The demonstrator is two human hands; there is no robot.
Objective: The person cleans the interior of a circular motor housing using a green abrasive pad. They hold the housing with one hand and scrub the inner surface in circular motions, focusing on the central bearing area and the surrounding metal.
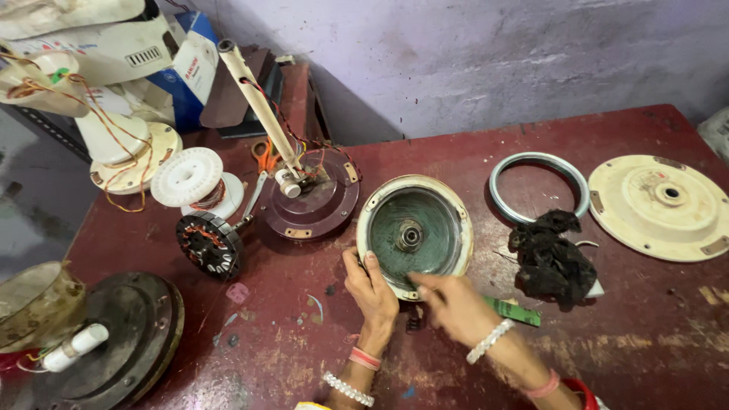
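A round cream fan motor housing [414,231] with a green inside and a metal bearing at its centre lies open side up on the dark red table [425,159]. My left hand [370,290] grips its near left rim. My right hand [453,304] rests at its near edge, fingers curled and blurred; what is in them I cannot tell. Both wrists wear bead bracelets.
A black greasy rag [553,258], a metal ring [539,186] and a cream cover plate [659,206] lie right. A maroon motor with a tilted rod [307,201], a wound stator [210,243], a white wire spool [190,178] and a dark motor [125,334] lie left.
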